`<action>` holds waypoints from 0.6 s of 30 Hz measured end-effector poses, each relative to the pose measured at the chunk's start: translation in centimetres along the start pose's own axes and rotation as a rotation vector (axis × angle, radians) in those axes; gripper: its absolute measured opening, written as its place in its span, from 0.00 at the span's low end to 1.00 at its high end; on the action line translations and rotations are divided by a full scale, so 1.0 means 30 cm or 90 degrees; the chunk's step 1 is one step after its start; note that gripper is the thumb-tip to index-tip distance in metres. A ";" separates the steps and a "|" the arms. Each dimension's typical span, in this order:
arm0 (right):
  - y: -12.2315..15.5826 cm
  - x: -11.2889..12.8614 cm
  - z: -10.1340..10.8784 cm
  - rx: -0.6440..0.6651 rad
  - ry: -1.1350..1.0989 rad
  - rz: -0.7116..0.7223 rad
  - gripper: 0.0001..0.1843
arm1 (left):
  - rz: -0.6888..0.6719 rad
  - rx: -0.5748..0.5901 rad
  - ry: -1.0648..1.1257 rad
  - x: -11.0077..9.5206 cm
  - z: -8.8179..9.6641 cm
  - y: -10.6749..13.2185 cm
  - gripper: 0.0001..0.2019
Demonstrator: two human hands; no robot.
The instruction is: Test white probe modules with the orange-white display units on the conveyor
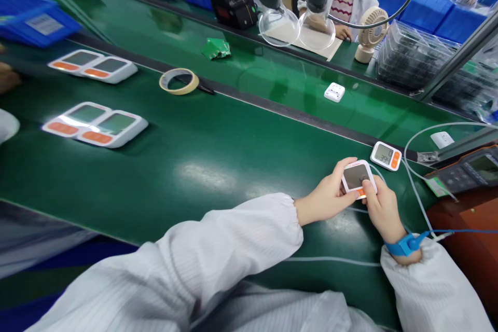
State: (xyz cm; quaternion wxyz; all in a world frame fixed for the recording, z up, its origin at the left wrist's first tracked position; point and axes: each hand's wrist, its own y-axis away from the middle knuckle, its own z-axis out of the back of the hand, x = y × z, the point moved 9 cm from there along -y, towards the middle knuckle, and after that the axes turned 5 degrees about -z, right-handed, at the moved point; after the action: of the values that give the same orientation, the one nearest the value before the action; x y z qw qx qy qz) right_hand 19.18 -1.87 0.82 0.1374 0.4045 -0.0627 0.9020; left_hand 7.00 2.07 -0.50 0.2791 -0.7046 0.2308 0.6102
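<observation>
Between both hands I hold a small white digital meter (355, 176) with a grey screen and orange buttons, tilted up above the green table. My left hand (327, 192) grips its left side, fingers behind and thumb along the lower edge. On the other side, my right hand (379, 202) holds it with the thumb near the orange buttons at the lower corner. A blue wrist strap (406, 245) is around my right wrist. Just beyond the hands lies a similar meter (386, 156) with digits showing on its screen.
Two pairs of white-and-orange meters (111, 127) lie at the left, near a blue bin (42, 23). A tape roll (179, 82) rests by the dark rail. White cables and a handheld instrument (470, 168) are at the right. Beyond the conveyor, a person sits near a small fan (372, 31).
</observation>
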 end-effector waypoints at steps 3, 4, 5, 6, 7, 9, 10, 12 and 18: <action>-0.002 -0.004 0.017 -0.040 0.022 0.012 0.24 | 0.007 -0.042 -0.097 -0.002 0.021 0.000 0.37; -0.003 -0.004 0.022 -0.052 0.023 0.016 0.24 | 0.004 -0.055 -0.122 -0.006 0.029 0.000 0.37; -0.004 -0.005 0.025 -0.061 0.021 0.020 0.24 | -0.002 -0.065 -0.140 -0.011 0.036 -0.001 0.37; -0.005 -0.005 0.027 -0.067 0.019 0.023 0.23 | -0.011 -0.074 -0.157 -0.017 0.043 -0.002 0.36; -0.006 -0.006 0.029 -0.073 0.017 0.026 0.23 | -0.020 -0.079 -0.178 -0.024 0.050 -0.005 0.36; -0.010 -0.007 0.028 -0.079 0.018 0.033 0.22 | -0.037 -0.076 -0.239 -0.039 0.064 -0.012 0.35; -0.012 -0.008 0.028 -0.083 0.020 0.040 0.22 | -0.042 -0.071 -0.274 -0.045 0.072 -0.016 0.34; -0.015 -0.008 0.032 -0.106 0.022 0.062 0.21 | -0.040 -0.053 -0.325 -0.051 0.087 -0.027 0.33; -0.001 0.000 0.055 -0.168 -0.058 0.102 0.24 | -0.022 -0.034 -0.359 -0.055 0.145 -0.050 0.33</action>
State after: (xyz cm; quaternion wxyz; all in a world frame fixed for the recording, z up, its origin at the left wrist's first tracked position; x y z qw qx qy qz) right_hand 20.36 -2.21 1.91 0.1142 0.4169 -0.2187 0.8748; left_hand 4.59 6.09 0.86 0.3239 -0.5181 0.1158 0.7831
